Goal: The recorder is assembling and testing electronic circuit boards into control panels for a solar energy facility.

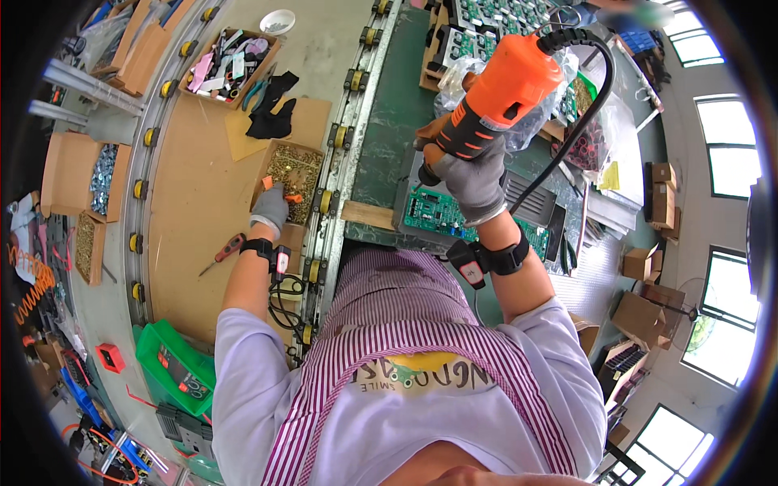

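Observation:
My right hand (474, 185), in a grey glove, is wrapped round the black grip of an orange corded electric screwdriver (506, 85). Its front end points down toward a green circuit board (433, 212) set in a dark grey housing (531, 194); the tip is hidden by the hand. My left hand (271, 209), also gloved with orange fingertips, reaches into a small cardboard box of brass-coloured screws (296, 168). Its fingertips look apart over the screws, and I make out nothing held between them.
A red-handled screwdriver (224, 253) lies beside the left forearm. Farther off are a carton of mixed parts (232, 66) and a black cloth (271, 109). A roller rail (336, 146) runs between the surfaces. More circuit boards (494, 20) stand at the back; pliers (569, 253) lie at the right.

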Demonstrator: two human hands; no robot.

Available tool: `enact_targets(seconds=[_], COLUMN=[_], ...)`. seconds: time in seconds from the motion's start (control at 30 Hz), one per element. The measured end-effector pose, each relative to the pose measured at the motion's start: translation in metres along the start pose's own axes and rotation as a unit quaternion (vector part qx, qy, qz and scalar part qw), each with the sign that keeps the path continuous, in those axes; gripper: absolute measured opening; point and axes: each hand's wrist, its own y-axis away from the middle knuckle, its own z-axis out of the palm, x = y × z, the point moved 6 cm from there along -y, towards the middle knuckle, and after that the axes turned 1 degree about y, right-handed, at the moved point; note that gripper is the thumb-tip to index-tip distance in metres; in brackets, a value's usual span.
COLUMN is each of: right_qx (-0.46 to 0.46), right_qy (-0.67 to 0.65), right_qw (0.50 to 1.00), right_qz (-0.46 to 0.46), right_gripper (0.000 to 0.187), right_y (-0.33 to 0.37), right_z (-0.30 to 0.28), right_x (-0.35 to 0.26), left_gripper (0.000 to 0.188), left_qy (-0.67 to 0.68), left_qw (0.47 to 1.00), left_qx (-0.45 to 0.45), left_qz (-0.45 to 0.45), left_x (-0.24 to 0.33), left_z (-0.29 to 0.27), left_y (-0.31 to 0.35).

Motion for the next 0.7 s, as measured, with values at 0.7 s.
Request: enact_targets(seconds=[0.7], right_qx=[-0.028], right_qy=[0.009], right_qw=[1.0], right_qz=[0.002], right_gripper=[0.019], right_y=[0.0], right_z=[0.004], right_x=[0.004], left_gripper=[0.014], left_qy=[0.169], left_qw=[0.98], left_qx=[0.106], left_qz=[0.008], left_x=[-0.018], left_z=[-0.015], left_y=[0.005])
